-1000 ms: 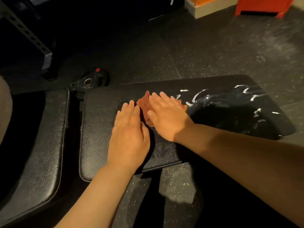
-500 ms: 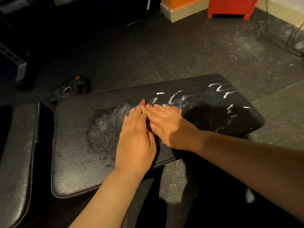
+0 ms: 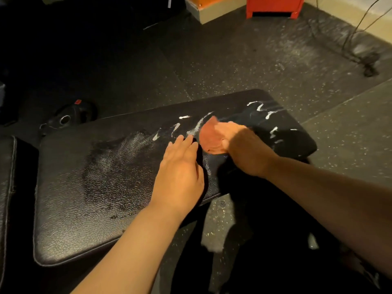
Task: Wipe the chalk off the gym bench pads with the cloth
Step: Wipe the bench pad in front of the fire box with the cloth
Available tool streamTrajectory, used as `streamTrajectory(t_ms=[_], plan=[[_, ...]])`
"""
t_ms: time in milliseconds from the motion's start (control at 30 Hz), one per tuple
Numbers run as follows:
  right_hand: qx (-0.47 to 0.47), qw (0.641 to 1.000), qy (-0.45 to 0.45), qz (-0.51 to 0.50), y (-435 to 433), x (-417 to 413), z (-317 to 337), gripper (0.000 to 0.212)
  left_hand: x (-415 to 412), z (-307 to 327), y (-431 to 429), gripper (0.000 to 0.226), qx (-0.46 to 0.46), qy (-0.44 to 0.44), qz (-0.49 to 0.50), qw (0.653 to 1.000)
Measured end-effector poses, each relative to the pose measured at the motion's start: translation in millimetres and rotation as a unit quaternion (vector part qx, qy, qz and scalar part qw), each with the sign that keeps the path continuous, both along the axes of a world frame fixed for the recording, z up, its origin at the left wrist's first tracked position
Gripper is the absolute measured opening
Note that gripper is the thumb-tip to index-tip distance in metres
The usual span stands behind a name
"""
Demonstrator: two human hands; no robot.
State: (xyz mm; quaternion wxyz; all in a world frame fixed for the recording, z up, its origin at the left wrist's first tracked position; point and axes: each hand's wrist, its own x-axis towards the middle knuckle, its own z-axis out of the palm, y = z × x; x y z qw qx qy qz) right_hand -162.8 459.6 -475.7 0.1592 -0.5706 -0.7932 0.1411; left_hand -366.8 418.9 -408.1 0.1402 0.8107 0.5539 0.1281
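Note:
A long black bench pad (image 3: 101, 187) runs across the middle of the view. White chalk streaks (image 3: 263, 109) mark its right half, and its left half looks smeared and damp. My right hand (image 3: 244, 149) presses an orange-red cloth (image 3: 209, 137) flat onto the pad beside the chalk lines, fingers over the cloth. My left hand (image 3: 180, 172) lies flat on the pad just left of the cloth, fingers straight, holding nothing. A second black pad (image 3: 5, 187) shows at the left edge.
A black weight plate (image 3: 67, 117) lies on the dark rubber floor beyond the pad's left end. A red metal stand (image 3: 273, 7) and an orange-topped box (image 3: 210, 9) sit at the back. Cables (image 3: 360, 49) trail along the far right wall.
My right hand has slid the cloth to the right along the pad toward the chalk streaks. The left hand stayed flat and now sits apart from the right hand.

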Motion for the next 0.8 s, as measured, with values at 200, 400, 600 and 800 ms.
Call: streamTrajectory(t_ms=[200, 400, 600, 800], plan=[[-0.015, 0.994, 0.042, -0.1, -23, -11, -4, 0.03, 16, -8, -6, 0.057, 0.009, 0.004, -0.016, 1.0], [-0.06, 0.993, 0.056, -0.086, -32, 35, -23, 0.046, 36, -16, -5, 0.06, -0.001, 0.028, -0.07, 0.997], [-0.05, 0.987, 0.069, -0.139, -44, 22, -27, 0.052, 59, -22, 2, 0.06, -0.01, 0.02, -0.086, 0.996], [-0.06, 0.974, 0.078, -0.206, -58, 86, -46, 0.054, 77, -35, -2, 0.058, -0.02, 0.041, -0.124, 0.991]])
